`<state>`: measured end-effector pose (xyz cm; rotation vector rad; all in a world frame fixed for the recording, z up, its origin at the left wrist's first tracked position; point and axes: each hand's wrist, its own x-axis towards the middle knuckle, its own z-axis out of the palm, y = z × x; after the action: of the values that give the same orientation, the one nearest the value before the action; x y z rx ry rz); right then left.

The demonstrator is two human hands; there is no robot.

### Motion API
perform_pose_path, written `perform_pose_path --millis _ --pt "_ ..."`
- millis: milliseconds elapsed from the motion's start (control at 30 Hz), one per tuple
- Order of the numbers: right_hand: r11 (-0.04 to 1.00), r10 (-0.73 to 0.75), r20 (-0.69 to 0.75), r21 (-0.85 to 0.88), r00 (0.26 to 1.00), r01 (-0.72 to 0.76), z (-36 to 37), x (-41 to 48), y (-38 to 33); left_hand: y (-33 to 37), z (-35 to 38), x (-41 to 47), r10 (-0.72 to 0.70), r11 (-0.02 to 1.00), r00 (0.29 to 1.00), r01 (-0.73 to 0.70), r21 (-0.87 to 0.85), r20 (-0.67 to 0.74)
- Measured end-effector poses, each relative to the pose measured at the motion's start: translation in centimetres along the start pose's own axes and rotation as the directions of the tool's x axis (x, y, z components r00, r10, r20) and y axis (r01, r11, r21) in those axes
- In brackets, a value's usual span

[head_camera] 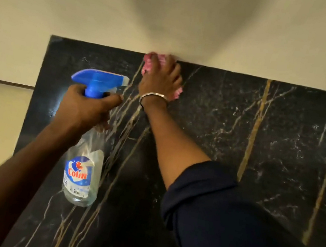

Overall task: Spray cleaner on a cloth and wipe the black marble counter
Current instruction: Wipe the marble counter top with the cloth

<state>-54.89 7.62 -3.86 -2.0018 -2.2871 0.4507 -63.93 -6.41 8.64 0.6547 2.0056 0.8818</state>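
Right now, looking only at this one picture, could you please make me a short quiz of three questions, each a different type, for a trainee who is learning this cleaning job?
1. True or false: the left hand grips the spray bottle by its neck, just under the blue trigger head.
2. Multiple choice: where on the black marble counter is the pink cloth?
A. at the near edge
B. at the far edge, by the wall
C. under the bottle
3. Fill in: the right hand presses the ____ against the counter.

Key: 1 true; 2 B; 3 cloth.
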Motion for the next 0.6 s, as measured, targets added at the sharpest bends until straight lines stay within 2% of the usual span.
perform_pose_path --millis 67,167,367,500,600 --pt "0.989 -0.149 0.055 -0.015 0.987 0.15 1.0 -0.6 -4.0 -0.4 -1.8 0.4 -0.006 1.0 0.999 0.006 0.007 -0.042" --pt "0.932 -0.355 0.106 -0.042 0.929 0.361 2.0 -1.1 -7.4 -0.9 -3.7 0.7 -0.012 1.0 0.996 0.014 0.025 -0.092" --pt "0.86 -0.485 0.127 -0.107 0.865 0.498 1.5 0.0 -5.7 -1.3 -4.2 1.1 -0.033 0.999 0.996 0.036 0.035 -0.087" --pt "0.906 -0.407 0.078 -0.091 0.91 0.413 -0.4 1.7 1.1 -1.1 -2.5 1.0 -0.03 1.0 0.999 0.03 0.004 -0.023" --pt "0.946 -0.306 0.011 -0.113 0.952 0.305 -2.3 2.3 9.6 -0.2 -0.3 0.5 -0.033 0.999 0.999 0.033 -0.003 0.035"
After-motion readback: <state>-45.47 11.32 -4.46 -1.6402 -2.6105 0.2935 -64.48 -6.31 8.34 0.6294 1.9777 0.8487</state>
